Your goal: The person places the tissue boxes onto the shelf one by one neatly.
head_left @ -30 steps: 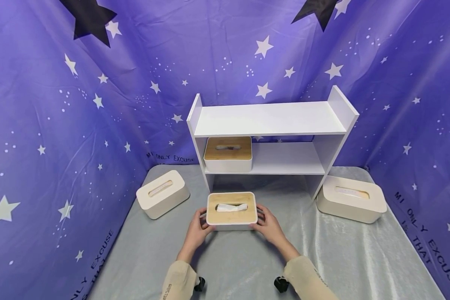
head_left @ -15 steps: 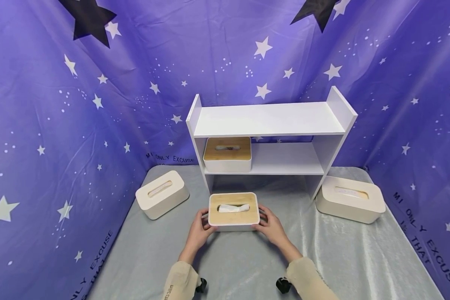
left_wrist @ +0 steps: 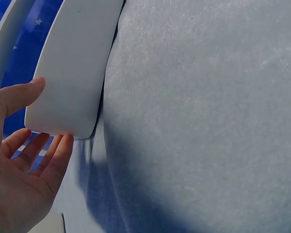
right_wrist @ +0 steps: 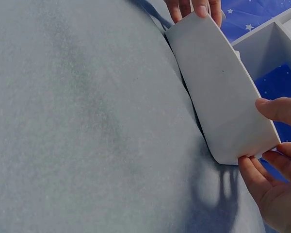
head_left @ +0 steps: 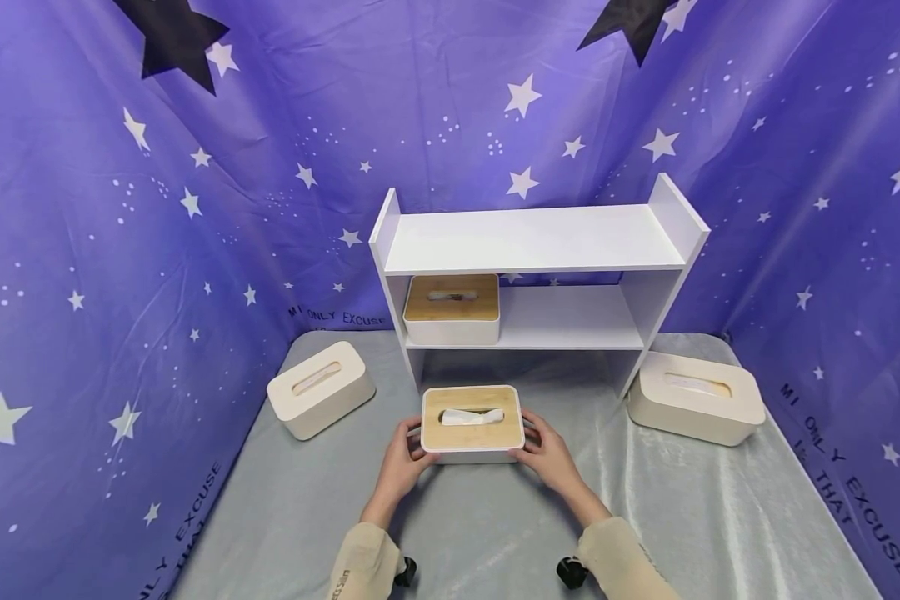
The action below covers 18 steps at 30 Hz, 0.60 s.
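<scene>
A white tissue box (head_left: 487, 437) with a bamboo lid lies on the grey cloth in front of the shelf, a white tissue showing in its slot. My left hand (head_left: 402, 458) holds its left end, and my right hand (head_left: 551, 458) holds the right end. In the left wrist view the thumb rests on the box's front face (left_wrist: 72, 63) while the fingertips touch its end. The right wrist view shows the same hold on the white side (right_wrist: 216, 82), with the other hand at the far end. The underside is hidden.
Behind stands a white two-tier shelf (head_left: 525, 242); a similar bamboo-lidded tissue box (head_left: 452, 332) occupies the left of its middle level. Cream tissue boxes lie on both sides, one at the left (head_left: 322, 392) and one at the right (head_left: 693, 404). A purple starry curtain (head_left: 322, 167) surrounds the table.
Both hands have shifted the bamboo-lidded box slightly to the right along the shelf front, keeping their hold on it. The other boxes and the shelf stay put.
</scene>
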Motion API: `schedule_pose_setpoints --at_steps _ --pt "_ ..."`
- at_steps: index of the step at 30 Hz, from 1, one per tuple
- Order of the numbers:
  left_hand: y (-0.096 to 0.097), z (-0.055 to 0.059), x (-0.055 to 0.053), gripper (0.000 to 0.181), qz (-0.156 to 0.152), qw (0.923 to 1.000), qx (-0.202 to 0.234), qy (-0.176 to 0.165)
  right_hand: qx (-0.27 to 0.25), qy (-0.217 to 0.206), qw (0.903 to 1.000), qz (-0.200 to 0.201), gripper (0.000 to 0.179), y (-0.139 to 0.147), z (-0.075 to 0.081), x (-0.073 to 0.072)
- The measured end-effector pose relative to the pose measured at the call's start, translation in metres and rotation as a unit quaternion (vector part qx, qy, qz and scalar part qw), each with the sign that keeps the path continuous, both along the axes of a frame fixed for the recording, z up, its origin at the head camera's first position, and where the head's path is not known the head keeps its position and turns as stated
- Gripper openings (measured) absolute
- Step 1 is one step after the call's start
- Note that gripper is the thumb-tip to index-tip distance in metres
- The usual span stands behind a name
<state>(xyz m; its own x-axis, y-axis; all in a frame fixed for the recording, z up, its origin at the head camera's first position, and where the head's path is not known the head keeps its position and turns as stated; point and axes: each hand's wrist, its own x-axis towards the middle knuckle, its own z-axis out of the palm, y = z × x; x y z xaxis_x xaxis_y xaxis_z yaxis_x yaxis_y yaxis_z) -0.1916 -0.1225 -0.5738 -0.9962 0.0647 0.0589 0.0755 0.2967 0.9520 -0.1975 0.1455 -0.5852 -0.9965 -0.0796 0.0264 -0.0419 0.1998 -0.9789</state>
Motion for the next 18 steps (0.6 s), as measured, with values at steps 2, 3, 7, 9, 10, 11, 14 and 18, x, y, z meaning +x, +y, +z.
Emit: schedule_pose_setpoints --at_steps 2,3,7,9,10,11,14,18 --pt "0.0 -0.004 -0.001 0.067 0.0 1.0 -0.004 -0.002 0.002 0.001 1.0 0.0 0.074 0.001 0.0 0.0" --pt "0.0 -0.007 -0.002 0.067 0.0 1.0 -0.005 -0.004 0.005 0.004 1.0 0.001 0.074 0.002 0.0 0.001" --pt "-0.001 -0.014 -0.006 0.067 -0.001 0.9999 -0.009 -0.007 0.009 0.001 1.0 -0.003 0.074 0.005 0.002 0.002" --pt "-0.001 -0.014 -0.007 0.068 -0.003 0.9999 -0.005 -0.009 0.01 -0.001 0.9999 -0.004 0.074 0.007 0.002 0.003" --pt "0.0 -0.014 -0.007 0.068 -0.004 0.9999 -0.004 -0.009 0.01 -0.004 0.9999 -0.006 0.074 0.008 0.003 0.003" --pt "0.0 -0.013 -0.008 0.068 -0.006 0.9999 -0.003 -0.011 0.011 -0.005 0.9999 -0.006 0.074 0.009 0.003 0.003" --pt "0.002 -0.011 -0.009 0.067 -0.008 0.9998 -0.005 -0.017 0.017 -0.001 0.9998 -0.01 0.074 0.011 0.003 0.003" --pt "0.005 -0.009 -0.011 0.066 -0.009 0.9997 -0.014 -0.016 0.024 0.011 0.9995 -0.017 0.073 0.014 0.004 0.003"
